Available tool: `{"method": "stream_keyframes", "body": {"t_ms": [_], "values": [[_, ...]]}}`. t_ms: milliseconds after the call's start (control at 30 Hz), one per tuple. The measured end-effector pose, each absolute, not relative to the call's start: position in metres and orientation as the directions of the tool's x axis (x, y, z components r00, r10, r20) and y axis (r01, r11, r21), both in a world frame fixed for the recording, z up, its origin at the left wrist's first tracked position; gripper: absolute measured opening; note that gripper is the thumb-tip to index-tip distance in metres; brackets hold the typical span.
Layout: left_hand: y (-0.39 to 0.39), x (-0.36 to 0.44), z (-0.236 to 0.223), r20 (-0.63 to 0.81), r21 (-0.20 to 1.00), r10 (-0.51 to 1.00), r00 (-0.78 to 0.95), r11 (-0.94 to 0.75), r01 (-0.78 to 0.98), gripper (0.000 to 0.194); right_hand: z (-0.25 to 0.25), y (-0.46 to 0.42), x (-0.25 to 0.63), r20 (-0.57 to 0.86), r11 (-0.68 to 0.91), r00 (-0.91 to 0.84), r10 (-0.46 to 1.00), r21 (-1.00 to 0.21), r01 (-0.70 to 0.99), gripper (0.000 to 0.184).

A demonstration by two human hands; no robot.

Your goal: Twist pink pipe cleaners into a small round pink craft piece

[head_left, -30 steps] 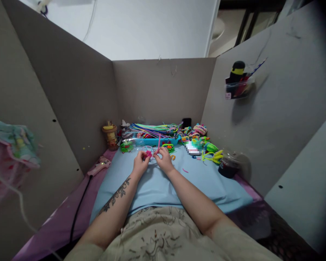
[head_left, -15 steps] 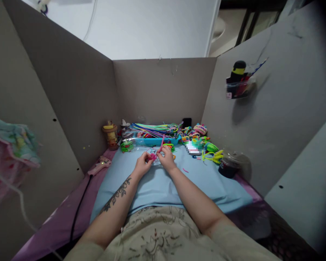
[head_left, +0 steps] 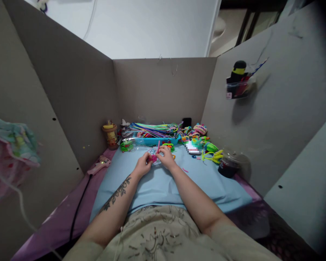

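Note:
Both of my hands meet over the light blue mat (head_left: 157, 185), fingers pinched together on a small pink pipe-cleaner piece (head_left: 153, 157). My left hand (head_left: 142, 164) grips its left side. My right hand (head_left: 167, 158) pinches the right side, where a free pink end sticks up toward the back. A thin clear loop lies just behind the piece. Behind my hands stands a blue tray (head_left: 154, 140) filled with long coloured pipe cleaners.
Grey cardboard walls close in the desk on three sides. A pink glue gun (head_left: 100, 165) with a black cord lies at the left. A small jar (head_left: 110, 135) and a green figure (head_left: 126, 145) stand at the back left. Finished colourful pieces (head_left: 203, 143) and a dark lidded cup (head_left: 228, 165) sit right.
Both hands have drifted slightly right and closer together. The upright pink end in my right fingers looks shorter and lower than a second ago.

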State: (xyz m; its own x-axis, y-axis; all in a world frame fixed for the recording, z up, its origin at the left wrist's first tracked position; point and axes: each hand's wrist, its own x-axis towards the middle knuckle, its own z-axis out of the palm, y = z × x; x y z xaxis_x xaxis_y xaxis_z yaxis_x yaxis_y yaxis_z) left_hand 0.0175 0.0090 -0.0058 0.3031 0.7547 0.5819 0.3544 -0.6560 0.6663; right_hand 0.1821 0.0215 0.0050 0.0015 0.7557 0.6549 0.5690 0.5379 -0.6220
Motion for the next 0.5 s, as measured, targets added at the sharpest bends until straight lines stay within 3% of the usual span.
{"method": "stream_keyframes", "body": {"t_ms": [200,333,500], "values": [[0.011,0.017,-0.009,0.573,0.638,0.758,0.313,-0.652,0.41,0.01,-0.002,0.026,0.183,0.623,0.532,-0.071,0.779,-0.595,0.603,0.011],[0.011,0.016,-0.01,0.558,0.667,0.795,0.238,-0.601,0.44,0.027,-0.006,0.029,0.181,0.63,0.545,-0.107,0.769,-0.56,0.624,0.012],[0.013,0.015,-0.007,0.652,0.598,0.749,0.116,-0.602,0.529,0.04,-0.009,0.032,0.177,0.697,0.55,-0.005,0.717,-0.562,0.618,0.009]]}}
